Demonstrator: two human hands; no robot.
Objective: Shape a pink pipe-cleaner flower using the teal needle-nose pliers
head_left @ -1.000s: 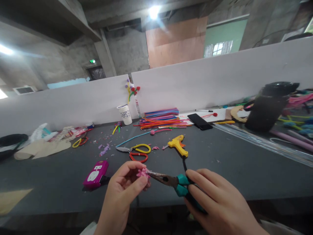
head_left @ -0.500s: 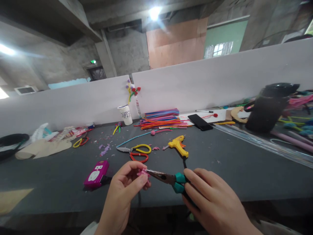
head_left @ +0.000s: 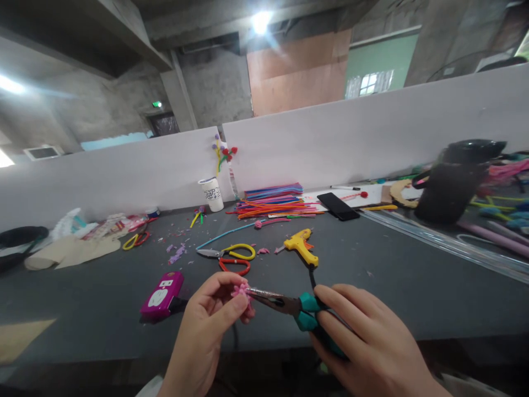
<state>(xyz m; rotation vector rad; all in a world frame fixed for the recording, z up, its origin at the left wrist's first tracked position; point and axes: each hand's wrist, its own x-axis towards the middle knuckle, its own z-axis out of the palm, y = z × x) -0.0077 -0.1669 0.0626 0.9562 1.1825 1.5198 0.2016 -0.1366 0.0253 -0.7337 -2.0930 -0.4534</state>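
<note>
Two bare hands were at work over the near edge of the dark grey worktop [head_left: 372,292], and the long-nosed pliers [head_left: 285,304] lay between them! Those ran on a slant, long axis rising from the right hand [head_left: 367,339] toward the left hand [head_left: 206,325], slim nose aimed leftward and slightly up. Right at the tip, pink piece [head_left: 241,290] met metal; the jaws sat close together, though whether they gripped it was too small to tell. Left fingers [head_left: 225,280] were pinched nearly together, thumb against forefinger, with the pink piece caught between. Over on the other side, the right fingers [head_left: 343,309] were curled round the handles, a firm wrap, the palm side hidden.

And what textures! Dull, brownish steel tapered to a narrow point, behind it smooth teal grips turning dark under the hand. The pink piece looked soft and fuzzy, small, with stubby lobes spreading outward, partly covered by the thumb. Just beyond lay scissors [head_left: 237,252], yellow and red loops, blades pointing left; near them, a yellow plastic glue gun [head_left: 303,248], nozzle leftward too.
</note>
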